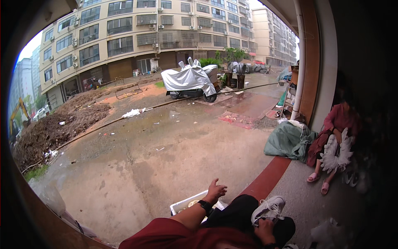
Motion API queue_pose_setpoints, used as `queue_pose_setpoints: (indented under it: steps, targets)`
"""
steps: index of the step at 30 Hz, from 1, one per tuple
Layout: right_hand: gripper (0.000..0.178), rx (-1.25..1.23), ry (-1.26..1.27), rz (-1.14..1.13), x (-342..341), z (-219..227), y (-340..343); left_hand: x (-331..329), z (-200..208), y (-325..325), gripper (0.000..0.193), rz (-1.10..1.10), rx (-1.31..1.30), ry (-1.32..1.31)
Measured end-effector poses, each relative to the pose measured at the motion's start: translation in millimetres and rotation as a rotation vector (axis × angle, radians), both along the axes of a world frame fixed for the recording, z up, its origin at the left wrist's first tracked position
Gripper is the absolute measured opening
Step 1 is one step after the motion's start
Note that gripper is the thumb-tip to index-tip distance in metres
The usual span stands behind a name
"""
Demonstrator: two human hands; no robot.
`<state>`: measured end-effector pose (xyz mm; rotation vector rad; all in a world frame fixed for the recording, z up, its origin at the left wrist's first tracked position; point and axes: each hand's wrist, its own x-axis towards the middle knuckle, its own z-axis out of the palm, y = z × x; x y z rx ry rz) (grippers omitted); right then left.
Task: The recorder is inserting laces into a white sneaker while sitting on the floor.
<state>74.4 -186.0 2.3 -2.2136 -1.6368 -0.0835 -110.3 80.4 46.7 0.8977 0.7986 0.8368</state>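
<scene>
My left hand (216, 191) reaches out over a white foam box (182, 204), fingers apart and holding nothing. A dark watch (206, 205) is on that wrist. Part of the box, and whatever lies in it, is hidden behind my forearm. Close to my body, my right hand (265, 230) is closed at the opening of a white and grey lace-up sneaker (270, 208). The sneaker lies tilted by my dark trousers (237, 207), its laces loose on top. Whether a foot is inside, I cannot tell.
At right sits a person (342, 118) in dark red with pink slippers, holding a bundle of white pointed pieces (336, 152). A green sack (288, 140) stands beside a white pipe (299, 62). Farther out are a scooter under a silver cover (190, 79), dirt heaps (62, 124) and wet ground.
</scene>
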Motion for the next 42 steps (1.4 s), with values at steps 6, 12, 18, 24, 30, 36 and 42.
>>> queue_pose_setpoints:
  steps: [6,12,18,24,30,36,42]
  targets:
    - [0.024,0.016,0.032,0.001,-3.1,4.3,-2.2,-61.2,19.4,27.2,0.081,0.294,0.090,-0.032]
    - [0.026,0.028,0.044,-0.002,2.2,5.0,0.9,-132.5,69.8,24.8,0.079,0.493,0.301,-0.023]
    - [0.027,0.006,0.028,-0.018,-0.4,6.0,1.2,-200.2,134.2,14.2,0.072,0.747,0.608,-0.011]
    - [0.029,-0.048,0.040,-0.044,-5.4,16.2,-0.9,-205.9,144.2,8.0,0.068,0.816,0.669,-0.112]
    - [0.029,-0.048,0.065,-0.052,-3.9,9.9,-0.5,-138.5,95.6,-6.6,0.067,0.449,0.478,-0.013]
    - [0.027,0.043,0.055,-0.014,-3.6,8.3,-0.8,-72.7,58.1,-32.8,0.066,-0.031,0.434,0.027]
    - [0.027,0.026,0.071,-0.013,-0.2,0.8,-4.0,-55.8,53.1,-41.1,0.064,-0.176,0.464,0.060]
